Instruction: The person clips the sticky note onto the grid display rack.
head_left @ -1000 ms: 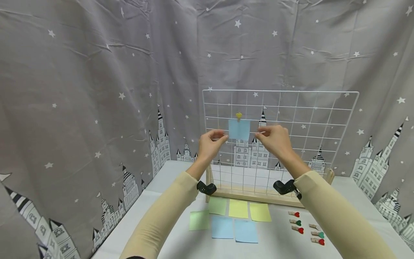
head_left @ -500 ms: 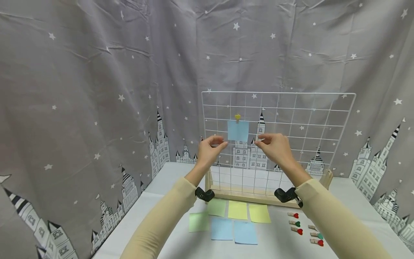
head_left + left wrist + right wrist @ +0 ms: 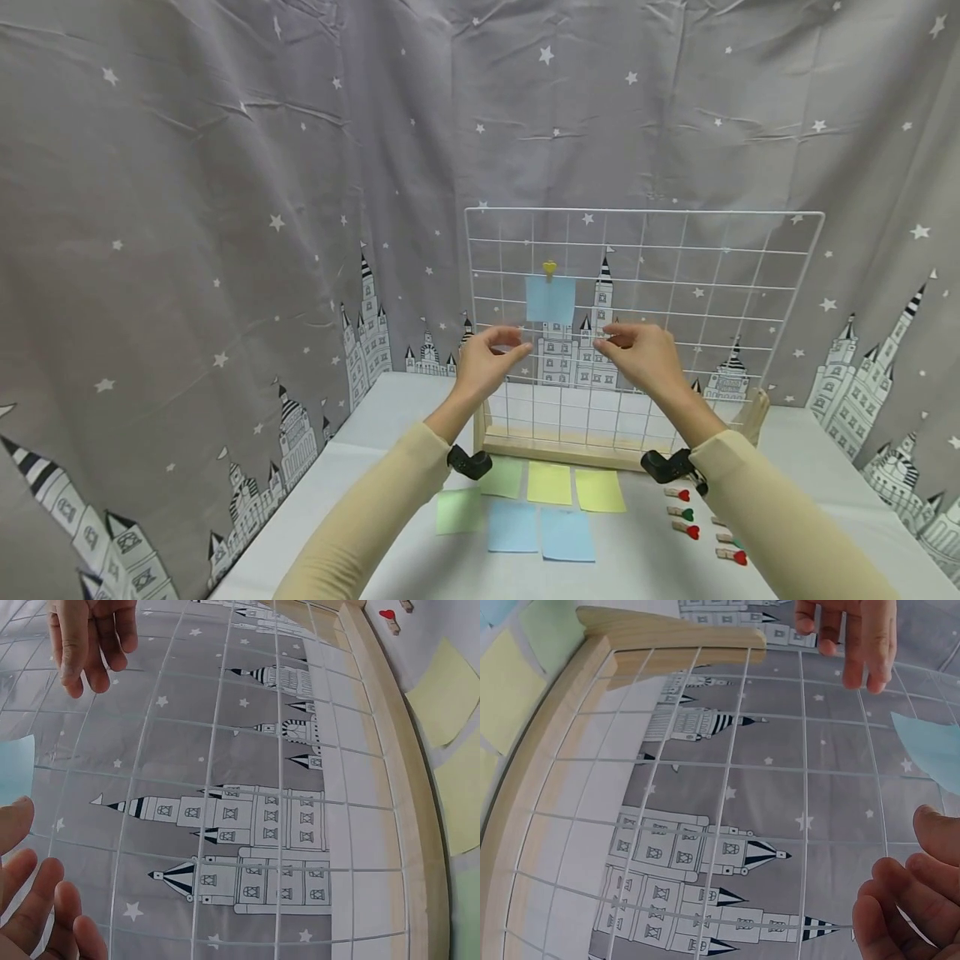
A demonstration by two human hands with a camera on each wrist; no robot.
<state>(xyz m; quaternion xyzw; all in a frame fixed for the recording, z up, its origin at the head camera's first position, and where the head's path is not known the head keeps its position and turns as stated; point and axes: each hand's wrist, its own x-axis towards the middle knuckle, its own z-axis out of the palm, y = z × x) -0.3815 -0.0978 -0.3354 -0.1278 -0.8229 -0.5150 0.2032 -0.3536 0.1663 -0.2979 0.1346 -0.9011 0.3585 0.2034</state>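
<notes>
A blue sticky note [image 3: 551,300] hangs on the white wire grid [image 3: 645,212], held at its top edge by a clothespin with a yellow heart [image 3: 550,268]. My left hand [image 3: 486,358] is just below and left of the note, fingers loosely bent and holding nothing. On the other side, my right hand [image 3: 641,354] is below and right of it, likewise holding nothing. In the left wrist view the note's corner [image 3: 15,771] shows close above the left thumb. The right wrist view shows the note [image 3: 930,746] apart from the right fingers.
Below the grid's wooden base [image 3: 570,450] lie green sticky notes [image 3: 459,512], yellow notes [image 3: 549,483] and blue notes [image 3: 513,527]. Several heart clothespins [image 3: 686,530] lie at the right, some partly behind the right sleeve [image 3: 780,508]. A grey curtain [image 3: 225,208] hangs behind.
Both hands have moved down from beside the note to below its lower edge. The note and its clothespin stay in place on the grid.
</notes>
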